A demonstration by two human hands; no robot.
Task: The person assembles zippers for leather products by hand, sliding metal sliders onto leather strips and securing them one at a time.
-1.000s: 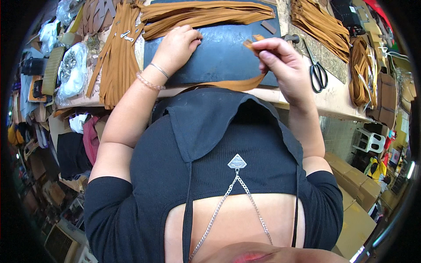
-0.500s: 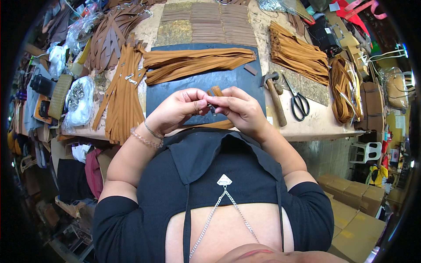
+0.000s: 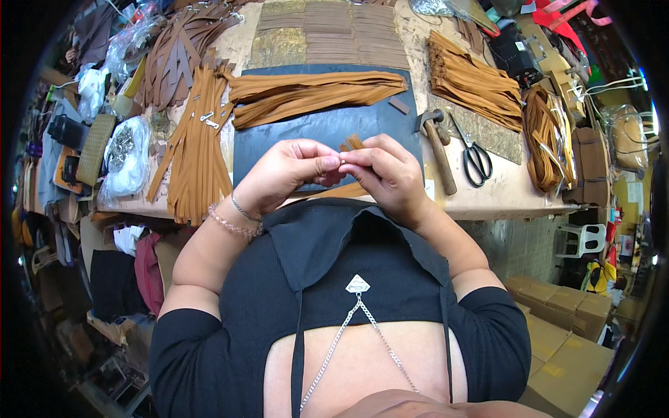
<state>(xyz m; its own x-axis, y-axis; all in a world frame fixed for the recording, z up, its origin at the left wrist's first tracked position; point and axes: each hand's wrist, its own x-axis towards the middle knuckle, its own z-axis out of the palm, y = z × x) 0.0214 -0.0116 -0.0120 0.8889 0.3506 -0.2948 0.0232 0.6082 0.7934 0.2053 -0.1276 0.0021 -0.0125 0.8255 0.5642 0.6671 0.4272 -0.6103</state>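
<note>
Pinching a brown strip, the right hand is apparently steadying it beside the left hand, whose narrow pinch is hiding any contents.

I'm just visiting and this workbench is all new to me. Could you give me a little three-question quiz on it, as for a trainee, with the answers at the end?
1. True or false: the hammer lies between the dark mat and the scissors.

2. Multiple choice: what does the right hand hold?
A) The hammer
B) An orange-brown strip
C) The scissors

3. Open question: which hand has a beaded bracelet at its wrist?

Key:
1. True; the mat is on the hammer's left and the scissors on its right.
2. B
3. The left hand
</note>
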